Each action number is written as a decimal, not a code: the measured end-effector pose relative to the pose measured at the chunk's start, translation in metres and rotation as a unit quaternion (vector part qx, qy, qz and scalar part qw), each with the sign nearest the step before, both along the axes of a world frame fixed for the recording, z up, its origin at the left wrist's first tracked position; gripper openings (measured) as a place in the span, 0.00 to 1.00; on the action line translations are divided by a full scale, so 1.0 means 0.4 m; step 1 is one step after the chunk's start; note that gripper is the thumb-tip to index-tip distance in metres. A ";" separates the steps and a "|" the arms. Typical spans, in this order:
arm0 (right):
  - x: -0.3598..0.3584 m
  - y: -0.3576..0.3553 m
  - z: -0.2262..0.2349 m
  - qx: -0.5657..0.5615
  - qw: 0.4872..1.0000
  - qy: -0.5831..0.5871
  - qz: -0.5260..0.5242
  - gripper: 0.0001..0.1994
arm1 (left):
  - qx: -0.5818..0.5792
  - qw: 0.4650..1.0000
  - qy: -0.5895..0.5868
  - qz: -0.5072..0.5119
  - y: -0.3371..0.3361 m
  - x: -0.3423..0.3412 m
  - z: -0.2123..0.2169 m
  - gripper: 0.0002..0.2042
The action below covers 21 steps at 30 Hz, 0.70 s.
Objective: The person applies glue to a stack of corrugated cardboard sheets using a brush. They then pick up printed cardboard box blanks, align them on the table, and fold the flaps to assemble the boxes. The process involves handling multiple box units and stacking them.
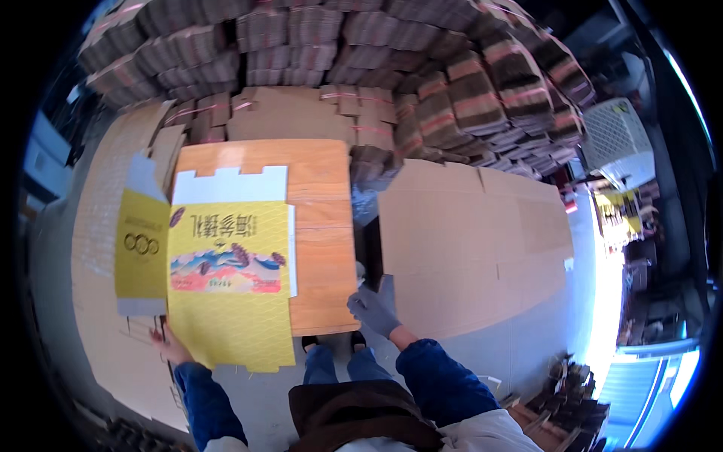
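- Lying flat across the wooden table (320, 226), the yellow printed carton blank (230, 282) is overhanging the near edge, with its white flaps pointing away from the person and a side panel folding off to the left.
- Gripping the blank's near left corner, the left hand (172, 348) is pinching the board — fingers closed on its edge, as far as the view is showing.
- Resting at the table's near right corner, the gloved right hand (374, 307) is sitting with fingers loosely spread, holding nothing and staying apart from the blank.
- Judging by its look, the blank is handling as light, thin and stiff along its panels but floppy at the creases — so taking it by two opposite edges seems safer than by one corner, where it is likely to bend.
- Surrounding the table, plain brown cardboard sheets (474, 241) are lying to the right, and strapped bundles of flat cartons (452, 83) are stacking up behind.
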State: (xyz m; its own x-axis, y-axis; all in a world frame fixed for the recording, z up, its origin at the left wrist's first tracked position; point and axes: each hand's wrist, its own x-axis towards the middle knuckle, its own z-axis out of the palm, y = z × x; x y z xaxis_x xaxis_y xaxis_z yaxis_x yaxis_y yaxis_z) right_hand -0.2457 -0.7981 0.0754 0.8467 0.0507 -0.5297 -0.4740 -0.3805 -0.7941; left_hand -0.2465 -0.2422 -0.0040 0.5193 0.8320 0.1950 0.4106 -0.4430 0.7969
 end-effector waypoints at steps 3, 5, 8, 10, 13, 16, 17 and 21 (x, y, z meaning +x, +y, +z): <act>-0.172 -0.203 0.028 -0.239 0.958 -0.161 0.002 0.11 | 0.072 0.990 -0.035 -0.116 -0.216 -0.031 0.067 0.22; -0.238 -0.321 0.057 -0.166 0.970 -0.066 -0.168 0.12 | 0.044 0.962 -0.008 -0.271 -0.421 -0.048 0.139 0.20; -0.318 -0.539 0.085 -0.290 0.920 -0.077 -0.252 0.16 | -0.116 0.882 0.050 -0.453 -0.759 -0.061 0.195 0.21; -0.345 -0.699 0.118 -0.347 0.896 -0.020 -0.276 0.17 | -0.182 0.829 0.074 -0.524 -0.978 -0.051 0.176 0.23; -0.360 -0.957 0.067 -0.438 0.845 -0.078 -0.296 0.19 | -0.307 0.811 0.088 -0.489 -1.208 -0.009 -0.005 0.26; -0.319 -1.161 0.030 -0.470 0.803 -0.123 -0.346 0.21 | -0.383 0.815 0.102 -0.423 -1.328 0.100 -0.100 0.29; -0.317 -1.224 0.023 -0.493 0.787 -0.125 -0.348 0.21 | -0.402 0.815 0.093 -0.407 -1.375 0.119 -0.093 0.30; -0.362 -1.332 -0.034 -0.473 0.797 -0.073 -0.368 0.23 | -0.473 0.801 0.165 -0.327 -1.427 0.158 -0.063 0.21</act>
State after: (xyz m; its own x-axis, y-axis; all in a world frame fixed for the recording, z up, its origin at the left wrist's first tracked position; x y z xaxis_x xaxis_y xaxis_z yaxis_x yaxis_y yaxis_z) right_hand -0.3906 -1.3307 0.0618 0.5196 -0.8514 0.0718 -0.7736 -0.5045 -0.3835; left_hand -0.1833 -0.8131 -0.0291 0.7978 0.0541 -0.6004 0.5952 0.0880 0.7988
